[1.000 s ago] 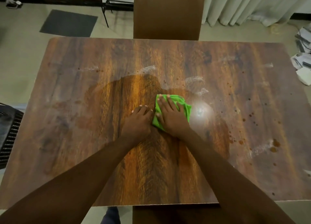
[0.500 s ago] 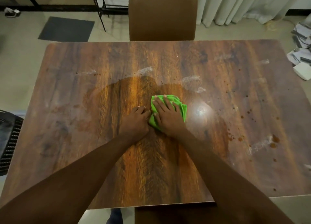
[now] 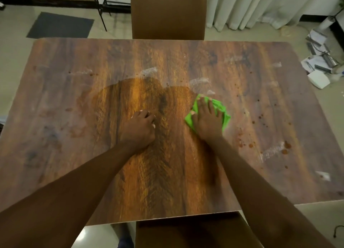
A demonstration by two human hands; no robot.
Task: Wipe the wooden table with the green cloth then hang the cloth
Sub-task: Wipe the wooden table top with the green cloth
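The wooden table (image 3: 74,117) fills most of the view, with a darker wiped patch in its middle and brown spots and pale smears toward the right. A bunched green cloth (image 3: 224,111) lies right of centre. My right hand (image 3: 206,119) presses flat on the cloth with its fingers spread and straight, covering most of it. My left hand (image 3: 139,130) rests on the bare wood to the left of the cloth, fingers curled under, holding nothing. A gap of bare table separates the two hands.
A brown chair (image 3: 168,13) stands at the far edge and another chair (image 3: 195,233) at the near edge. White curtains (image 3: 260,5) hang at the back right. Papers and a white box (image 3: 318,79) litter the floor on the right. A dark mat (image 3: 61,25) lies far left.
My right hand has slid the green cloth to the right, away from my left hand. The left hand has stayed on the table where it was.
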